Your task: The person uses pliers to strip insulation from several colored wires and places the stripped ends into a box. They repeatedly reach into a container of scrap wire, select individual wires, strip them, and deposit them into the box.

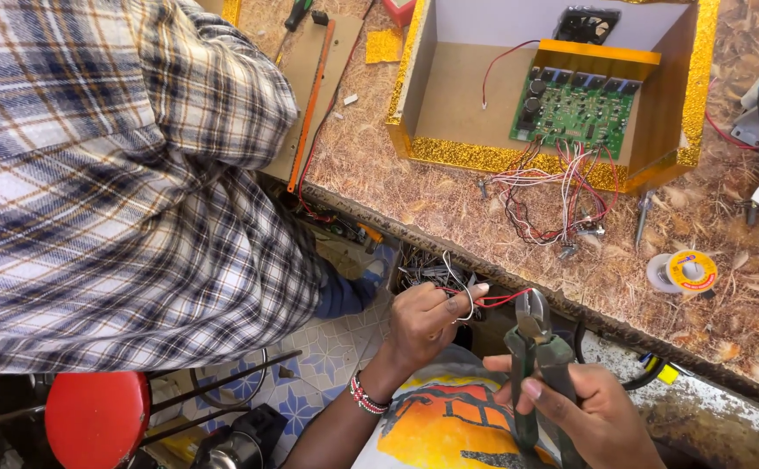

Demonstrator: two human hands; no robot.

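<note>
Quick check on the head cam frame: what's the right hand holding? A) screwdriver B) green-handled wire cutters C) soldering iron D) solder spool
B. The right hand grips the green-handled wire cutters, jaws pointing up toward the red wire pinched in the left hand. The solder spool lies untouched on the bench.
</note>
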